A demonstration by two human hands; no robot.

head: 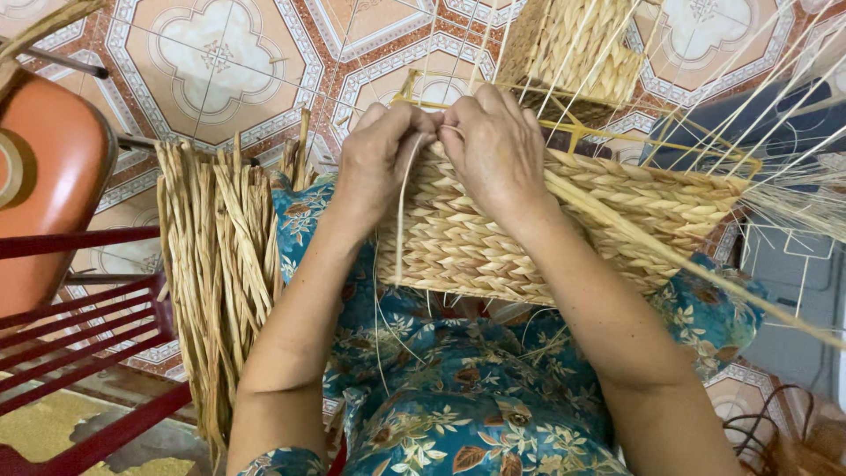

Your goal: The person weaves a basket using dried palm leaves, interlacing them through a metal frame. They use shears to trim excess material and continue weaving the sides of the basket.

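A half-woven straw basket point(493, 238) rests on my lap, its braided side facing me and a yellow wire frame point(617, 141) showing along its top edge. My left hand point(379, 159) pinches a thin pale straw strand point(404, 211) at the basket's upper rim; the strand hangs down over the weave. My right hand point(498, 145) is pressed against the rim right beside it, fingers closed on the same strand. Both hands touch each other at the fingertips.
A bundle of dried straw strands point(220, 273) hangs to the left of my lap. A red metal rack point(79, 326) and an orange seat point(48, 176) stand at the left. A second woven basket point(582, 48) sits on the patterned tile floor point(220, 62) beyond.
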